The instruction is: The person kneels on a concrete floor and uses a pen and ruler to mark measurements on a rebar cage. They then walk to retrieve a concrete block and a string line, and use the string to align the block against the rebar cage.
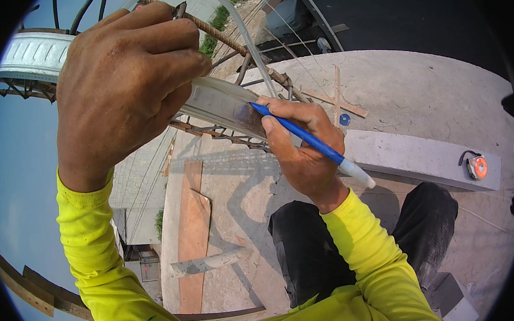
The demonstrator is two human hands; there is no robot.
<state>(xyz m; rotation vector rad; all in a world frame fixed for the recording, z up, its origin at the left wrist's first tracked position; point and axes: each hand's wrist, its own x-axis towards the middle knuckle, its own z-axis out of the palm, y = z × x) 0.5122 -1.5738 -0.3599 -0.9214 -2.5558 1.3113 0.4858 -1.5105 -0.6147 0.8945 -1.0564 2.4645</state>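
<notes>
My left hand (129,86) is closed, its curled fingers at the ribbed metal channel (33,55) and a clear plastic hose. A translucent length shows just beyond its fingers, but the grip itself is mostly hidden. From behind that hand the clear hose (241,23) arches over and comes down near my right fingers. My right hand (306,143) pinches a blue pen (311,138) with a white end. Its pointed blue tip touches or nearly touches the pale channel surface, next to a dark smudge.
Rusty rebar (217,33) tied with wire runs beside the channel. A pale block (404,154) carries an orange tape measure (477,167). Wooden boards (192,235) and a blue roll (344,119) lie on the concrete slab (412,92). The slab's edge drops away at left.
</notes>
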